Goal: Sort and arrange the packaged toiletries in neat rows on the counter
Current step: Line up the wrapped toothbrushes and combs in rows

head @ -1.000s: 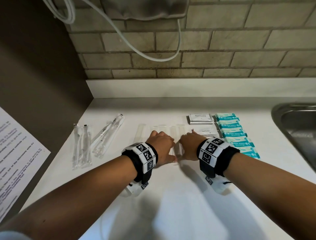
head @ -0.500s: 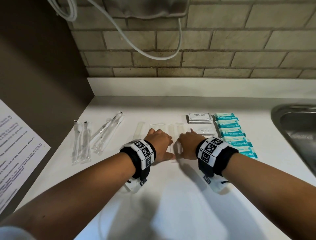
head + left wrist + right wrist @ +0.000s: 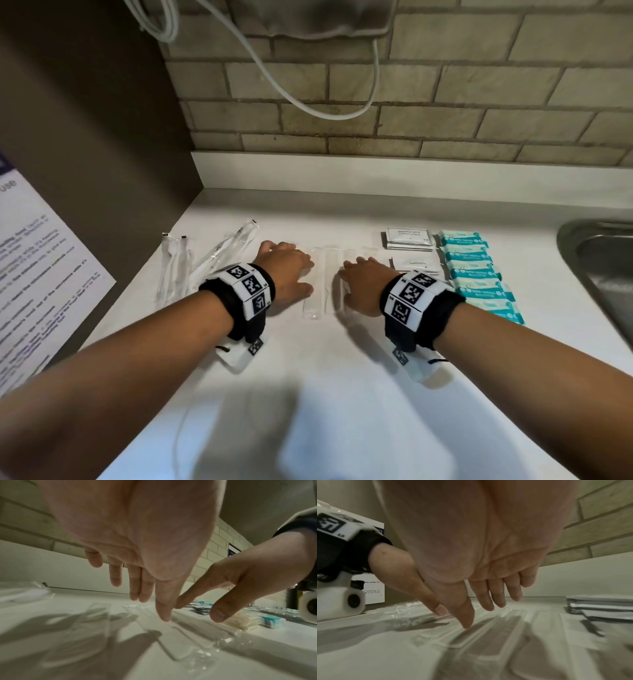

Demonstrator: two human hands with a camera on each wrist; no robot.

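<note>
Several clear flat packets (image 3: 323,277) lie side by side on the white counter (image 3: 342,394), between my two hands. My left hand (image 3: 286,270) is over their left end and my right hand (image 3: 364,284) over their right end. Both have straight fingers and hold nothing. In the left wrist view my left hand (image 3: 142,592) has its thumb tip down on a clear packet (image 3: 173,635), the other fingers lifted. In the right wrist view my right hand (image 3: 484,601) does the same, thumb tip on the clear packets (image 3: 488,638).
Clear wrapped toothbrush packets (image 3: 174,270) lie at the left, with another clear wrapped bundle (image 3: 227,251) angled beside them. White sachet stacks (image 3: 409,240) and a row of teal packets (image 3: 476,274) lie to the right. A steel sink (image 3: 603,274) is at the far right, a brick wall (image 3: 411,102) behind.
My hands have drawn apart sideways over the clear packets, left hand going left and right hand right. The packets between them now show.
</note>
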